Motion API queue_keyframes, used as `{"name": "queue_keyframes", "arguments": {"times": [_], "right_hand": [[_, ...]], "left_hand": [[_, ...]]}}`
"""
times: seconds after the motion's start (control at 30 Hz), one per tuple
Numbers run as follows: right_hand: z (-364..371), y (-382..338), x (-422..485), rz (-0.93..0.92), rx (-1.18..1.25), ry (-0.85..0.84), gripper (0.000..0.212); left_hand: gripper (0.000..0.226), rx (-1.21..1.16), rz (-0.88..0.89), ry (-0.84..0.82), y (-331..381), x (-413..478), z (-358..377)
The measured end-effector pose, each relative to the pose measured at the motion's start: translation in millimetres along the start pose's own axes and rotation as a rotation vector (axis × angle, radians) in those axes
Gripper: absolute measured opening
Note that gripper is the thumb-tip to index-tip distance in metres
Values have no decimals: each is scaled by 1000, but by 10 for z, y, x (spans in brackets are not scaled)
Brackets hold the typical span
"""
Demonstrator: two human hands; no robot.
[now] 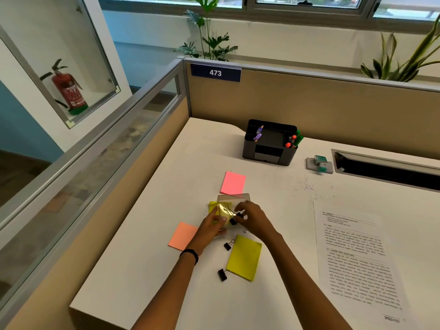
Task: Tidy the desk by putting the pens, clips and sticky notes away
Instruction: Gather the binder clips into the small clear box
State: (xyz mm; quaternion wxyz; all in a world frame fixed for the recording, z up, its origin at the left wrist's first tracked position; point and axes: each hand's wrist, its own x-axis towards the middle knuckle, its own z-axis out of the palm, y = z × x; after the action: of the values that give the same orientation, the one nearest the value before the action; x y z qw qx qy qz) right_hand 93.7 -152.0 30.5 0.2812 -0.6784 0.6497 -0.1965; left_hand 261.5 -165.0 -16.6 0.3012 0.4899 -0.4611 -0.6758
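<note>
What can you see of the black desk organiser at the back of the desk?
The black plastic desk organiser is a boxy, matte holder that stands upright on the white desk, close to the tan partition panel. Its top is divided into open compartments around a shallow middle tray, and what looks like a small drawer sits low in its front. Purple pens lean in the left compartment, and green and red markers stand in the right one. Nothing else touches it.
</note>
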Motion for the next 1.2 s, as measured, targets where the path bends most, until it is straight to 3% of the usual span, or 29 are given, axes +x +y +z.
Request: {"name": "queue_keyframes", "arguments": {"times": [0.1, 0.2, 0.33, 0.5, 0.7, 0.83, 1.0, 1.2], "right_hand": [[-21, 37, -51, -45, 58, 165, 13], [-25, 153, -117, 9, 112, 313, 17], [79, 323, -208, 99, 84, 255, 22], [233, 461, -316, 56, -131, 67, 33], [269, 550, -360, 6, -262, 37, 28], [272, 617, -420, 23, -215, 108, 29], [136, 459, -395, 24, 108, 431, 23], [53, 225, -189, -97, 49, 284, 12]], "left_hand": [[57, -2, 1, 22, -39, -7, -67], [54, -6, 0, 56, -68, -3, -144], [47, -21, 9, 87, -52, 6, -201], [51, -50, -10, 118, -24, -1, -195], [54, -22, -29, 119, -2, 20, -172], [53, -9, -17, 110, 23, 36, -162], [50, -2, 6, 92, 62, 38, -134], [54, 21, -18, 75, 76, 90, -122]]}}
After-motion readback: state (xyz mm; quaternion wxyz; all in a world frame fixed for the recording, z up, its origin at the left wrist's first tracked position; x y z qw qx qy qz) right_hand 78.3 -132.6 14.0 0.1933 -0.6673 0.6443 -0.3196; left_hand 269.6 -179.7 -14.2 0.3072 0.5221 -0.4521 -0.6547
